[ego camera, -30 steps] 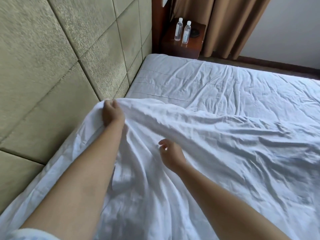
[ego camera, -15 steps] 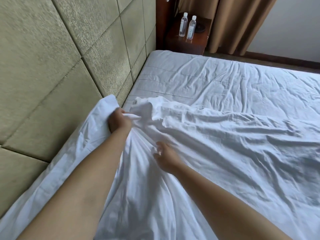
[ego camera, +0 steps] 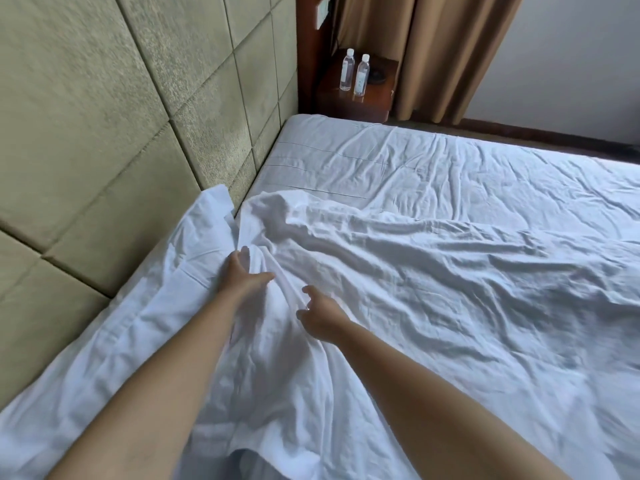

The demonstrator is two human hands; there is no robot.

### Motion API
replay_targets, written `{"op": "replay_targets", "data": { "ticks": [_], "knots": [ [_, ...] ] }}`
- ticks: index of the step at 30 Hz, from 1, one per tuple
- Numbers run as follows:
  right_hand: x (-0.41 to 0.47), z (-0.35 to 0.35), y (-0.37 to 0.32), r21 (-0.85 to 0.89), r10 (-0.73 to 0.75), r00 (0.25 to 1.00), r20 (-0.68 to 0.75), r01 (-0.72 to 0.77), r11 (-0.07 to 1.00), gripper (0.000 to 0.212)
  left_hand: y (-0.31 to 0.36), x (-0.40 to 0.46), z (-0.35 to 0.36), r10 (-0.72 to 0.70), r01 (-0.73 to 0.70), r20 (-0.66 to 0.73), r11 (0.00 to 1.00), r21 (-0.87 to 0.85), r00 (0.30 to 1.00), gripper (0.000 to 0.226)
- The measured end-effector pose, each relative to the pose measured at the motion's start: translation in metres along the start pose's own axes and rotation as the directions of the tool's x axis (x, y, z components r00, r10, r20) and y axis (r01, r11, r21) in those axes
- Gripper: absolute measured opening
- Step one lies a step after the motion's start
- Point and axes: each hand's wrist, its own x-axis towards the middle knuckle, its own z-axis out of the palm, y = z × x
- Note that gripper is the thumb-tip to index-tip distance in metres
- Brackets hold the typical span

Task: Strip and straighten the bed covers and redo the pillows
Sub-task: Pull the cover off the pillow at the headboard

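Note:
A crumpled white cover [ego camera: 433, 289] lies across the near half of the bed, its top edge bunched near the headboard. My left hand [ego camera: 242, 271] grips a fold of this cover close to that edge, with the thumb spread to the right. My right hand [ego camera: 318, 313] hovers just beside it over the cover, fingers loosely curled and holding nothing. A white pillow [ego camera: 131, 334] with a flanged edge lies along the headboard to the left of my left arm. Beyond the cover the white bottom sheet [ego camera: 398, 161] is bare and wrinkled.
A padded olive headboard [ego camera: 104, 133] runs along the left. At the far corner stands a dark wooden nightstand [ego camera: 374, 98] with two water bottles [ego camera: 346, 74]. A brown curtain [ego camera: 433, 46] and a white wall lie behind the bed.
My left hand has come down and back from the headboard with the cover's edge, which now lies low on the bed. My right hand has lifted off the fabric.

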Motion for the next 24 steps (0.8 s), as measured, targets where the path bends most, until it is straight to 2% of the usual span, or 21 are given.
{"op": "replay_targets", "data": {
  "ticks": [2,5,7,9,13,15,17,18,21,24],
  "knots": [
    [-0.016,0.009,-0.002,-0.040,-0.025,0.999,0.027,0.026,0.999,0.057,-0.014,-0.021,-0.006,0.024,-0.024,0.104,1.000,-0.001,0.994,0.099],
    [-0.037,0.024,0.002,-0.064,-0.039,0.997,0.065,0.043,0.997,0.052,-0.038,-0.059,-0.016,0.062,-0.054,0.149,0.997,-0.057,0.987,0.102],
    [-0.051,0.032,0.006,-0.080,-0.045,0.996,0.079,0.051,0.995,0.045,-0.055,-0.076,-0.025,0.048,-0.041,0.200,0.998,-0.037,0.979,0.108],
    [-0.063,0.038,0.011,-0.101,-0.045,0.996,0.082,0.054,0.993,0.043,-0.070,-0.091,-0.038,0.017,-0.029,0.333,0.999,0.031,0.943,0.109],
    [-0.083,0.046,0.021,-0.136,-0.051,0.995,0.083,0.062,0.989,0.045,-0.085,-0.123,-0.065,-0.200,0.055,0.580,0.965,0.258,0.790,0.063],
    [-0.091,0.048,0.022,-0.147,-0.059,0.995,0.078,0.070,0.987,0.049,-0.087,-0.137,-0.077,-0.282,0.078,0.640,0.941,0.328,0.714,0.055],
    [-0.096,0.049,0.023,-0.150,-0.061,0.996,0.062,0.070,0.986,0.051,-0.087,-0.147,-0.085,-0.327,0.098,0.652,0.927,0.363,0.684,0.043],
    [-0.098,0.050,0.024,-0.153,-0.067,0.996,0.057,0.075,0.985,0.051,-0.086,-0.152,-0.087,-0.319,0.085,0.634,0.925,0.371,0.704,0.035],
    [-0.107,0.055,0.027,-0.173,-0.095,0.994,0.051,0.103,0.980,0.048,-0.088,-0.164,-0.083,-0.165,0.000,0.502,0.950,0.312,0.849,0.029],
    [-0.113,0.061,0.032,-0.204,-0.111,0.993,0.045,0.118,0.972,0.048,-0.094,-0.181,-0.072,-0.112,0.023,0.477,0.982,0.189,0.872,0.031]
  ]
}}
